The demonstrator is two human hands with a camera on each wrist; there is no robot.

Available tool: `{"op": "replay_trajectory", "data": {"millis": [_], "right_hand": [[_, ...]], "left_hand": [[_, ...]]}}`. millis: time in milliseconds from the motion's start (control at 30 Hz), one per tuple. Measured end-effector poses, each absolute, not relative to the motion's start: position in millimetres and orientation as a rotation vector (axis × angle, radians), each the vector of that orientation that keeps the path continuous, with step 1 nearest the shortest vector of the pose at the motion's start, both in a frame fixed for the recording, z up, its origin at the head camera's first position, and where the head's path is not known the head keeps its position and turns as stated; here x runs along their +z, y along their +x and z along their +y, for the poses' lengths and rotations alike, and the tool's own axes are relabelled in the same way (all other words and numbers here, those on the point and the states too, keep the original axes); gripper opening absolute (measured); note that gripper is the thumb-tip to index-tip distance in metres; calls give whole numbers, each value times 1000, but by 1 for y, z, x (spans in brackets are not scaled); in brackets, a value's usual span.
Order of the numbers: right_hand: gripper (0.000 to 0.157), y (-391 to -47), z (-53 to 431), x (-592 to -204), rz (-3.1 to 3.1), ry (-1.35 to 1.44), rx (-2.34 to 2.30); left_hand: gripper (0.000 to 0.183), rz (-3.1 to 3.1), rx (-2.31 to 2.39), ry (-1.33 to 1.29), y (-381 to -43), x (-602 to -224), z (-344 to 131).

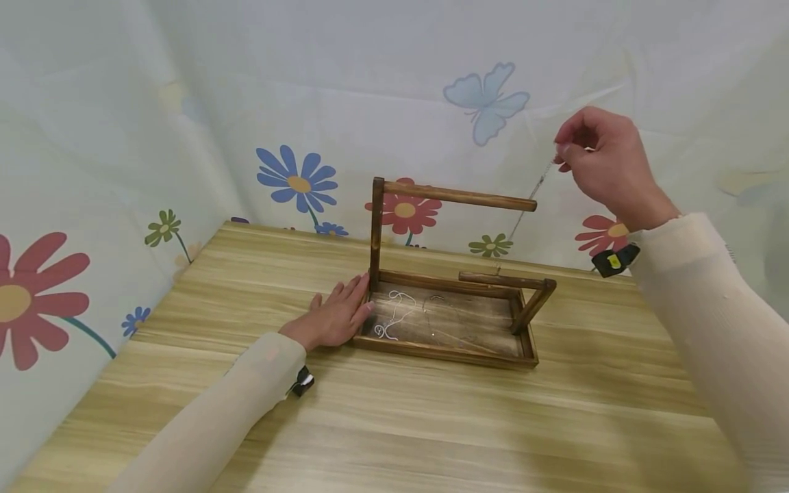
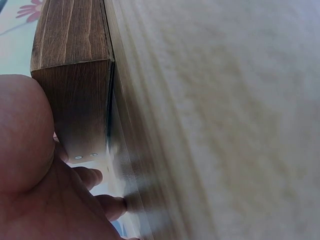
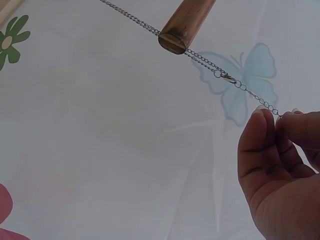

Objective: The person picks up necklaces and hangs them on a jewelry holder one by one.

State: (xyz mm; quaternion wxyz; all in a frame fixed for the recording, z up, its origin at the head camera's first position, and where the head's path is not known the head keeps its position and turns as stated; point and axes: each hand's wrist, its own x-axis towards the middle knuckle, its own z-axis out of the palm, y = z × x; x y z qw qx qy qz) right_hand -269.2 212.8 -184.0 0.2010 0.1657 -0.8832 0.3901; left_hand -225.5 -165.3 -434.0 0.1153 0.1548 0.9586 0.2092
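My right hand [image 1: 607,154], raised at the right of the head view, pinches the end of a thin silver chain necklace [image 1: 531,200]. The necklace runs slantwise down past the free end of the upper bar toward the lower bar; its clasp shows in the right wrist view. Both bars belong to a dark brown wooden jewelry stand [image 1: 444,355] with a tray base. Against the tray's left end rests my left hand [image 1: 333,318], its fingers extended and its palm low by the table. Inside the tray lie a light silver chain [image 1: 403,316] and a thinner, darker chain [image 1: 425,308].
The stand's upper bar [image 1: 459,196] juts right from a tall left post. A shorter lower bar [image 1: 524,282] points left from the right post. Under the stand is a wood-grain table [image 1: 382,424], with a flower-printed cloth [image 1: 370,82] behind it.
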Motion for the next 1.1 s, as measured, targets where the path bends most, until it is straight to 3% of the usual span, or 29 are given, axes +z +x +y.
{"op": "replay_trajectory", "data": {"millis": [733,1100], "right_hand": [[16,-265,214,-183,-2466,503,1099],[16,-268,212,-184,-2476,516,1062]], "left_hand": [[76,2809,677,474,-239,-455,-171],[70,2800,614,456,-228,-436,-165]]}}
